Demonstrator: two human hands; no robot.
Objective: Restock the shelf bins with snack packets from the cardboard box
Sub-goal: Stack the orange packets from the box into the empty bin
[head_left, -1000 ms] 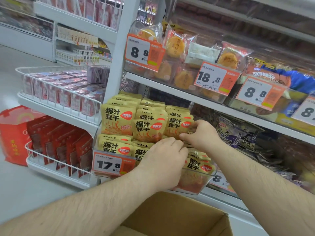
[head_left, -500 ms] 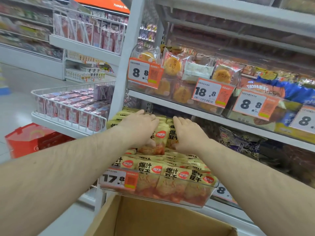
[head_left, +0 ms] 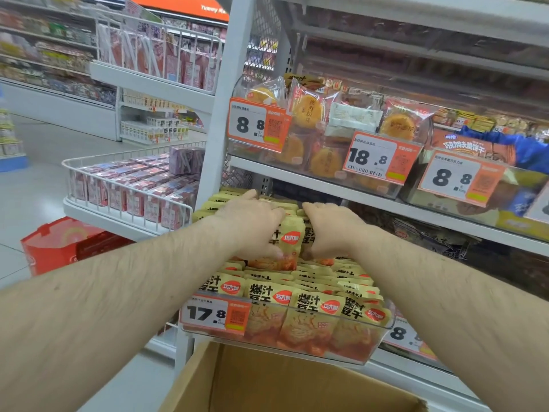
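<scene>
Right now both hands are reaching into the clear shelf bin that is sitting at the front of the lower shelf, its front wall carrying a price tag reading 17.8. The left hand is lying palm down over the upright yellow snack packets at the back of the bin, its fingers curling down and pinching the top of one packet that is standing slightly above the rows in front. The right hand is sitting just beside it, fingers bent and pressing together on the neighbouring packets, though exactly which packet they are gripping cannot be told. More packets are filling the bin in tidy rows toward the front. The cardboard box is standing open directly below the bin, nearest the camera, and its visible inside is showing only bare brown board. On the shelf above, round pastries in clear wrappers are sitting behind orange price tags, and a white wire basket of red packs is standing off to the left
</scene>
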